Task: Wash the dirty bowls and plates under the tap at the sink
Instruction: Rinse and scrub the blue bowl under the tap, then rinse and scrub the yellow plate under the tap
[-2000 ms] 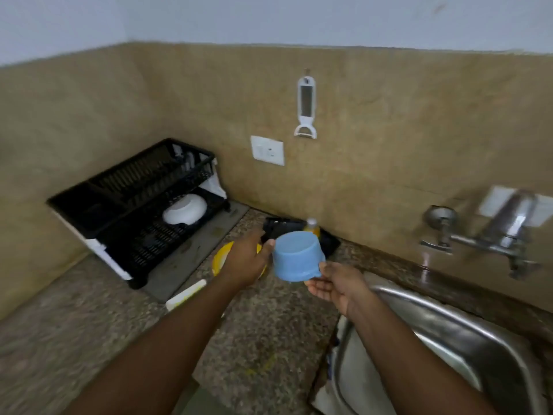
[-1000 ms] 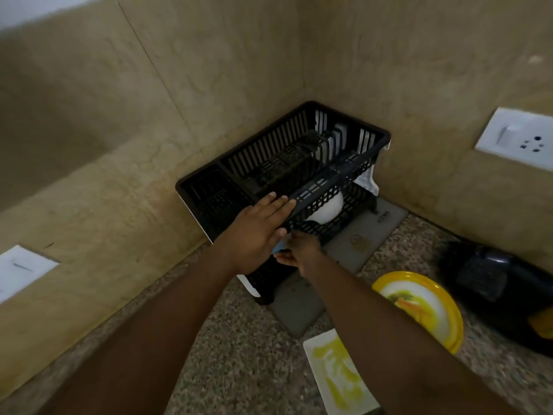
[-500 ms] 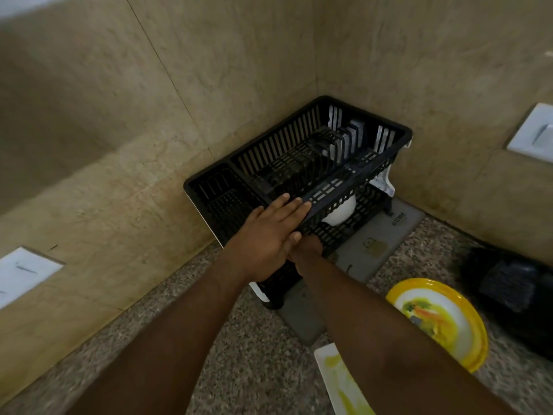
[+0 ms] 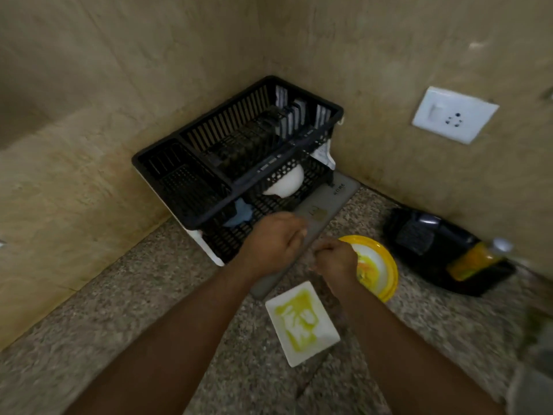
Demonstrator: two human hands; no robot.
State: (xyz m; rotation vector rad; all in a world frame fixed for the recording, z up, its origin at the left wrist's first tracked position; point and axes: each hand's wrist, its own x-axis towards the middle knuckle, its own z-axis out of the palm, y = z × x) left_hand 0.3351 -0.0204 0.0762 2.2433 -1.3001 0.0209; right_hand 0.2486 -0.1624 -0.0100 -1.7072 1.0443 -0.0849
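The head camera looks down into a corner of a speckled stone counter (image 4: 125, 301) where two tan tiled walls meet. A black two-tier dish rack (image 4: 236, 157) stands in the far corner, on a grey drip tray (image 4: 326, 208) that juts out to the right of it. On the rack's lower tier a white bowl (image 4: 284, 184) lies upside down, and to the left of it sits a blue bowl (image 4: 241, 212), half hidden behind the upper tier's front rail.

Both bare forearms reach in from the near edge. The left hand (image 4: 270, 241) hangs just in front of the rack's lower tier, over the grey tray, fingers curled loosely inward and holding nothing that shows. The right hand (image 4: 335, 260) is to the right of it and slightly nearer, also loosely curled; it covers the left edge of a yellow-rimmed plate (image 4: 378, 268), and I cannot tell whether it touches or grips that plate. The plate lies flat on the counter, with orange and green food smears on its white middle.

Just nearer, between the two forearms, a white rectangular plate (image 4: 302, 323) smeared with yellow-green sauce lies flat on the counter, touched by neither hand. Further right a black tray (image 4: 431, 235) holds a bottle of orange liquid (image 4: 475, 259) lying tilted. A white switch-and-socket plate (image 4: 454, 115) is fixed on the right wall above it.
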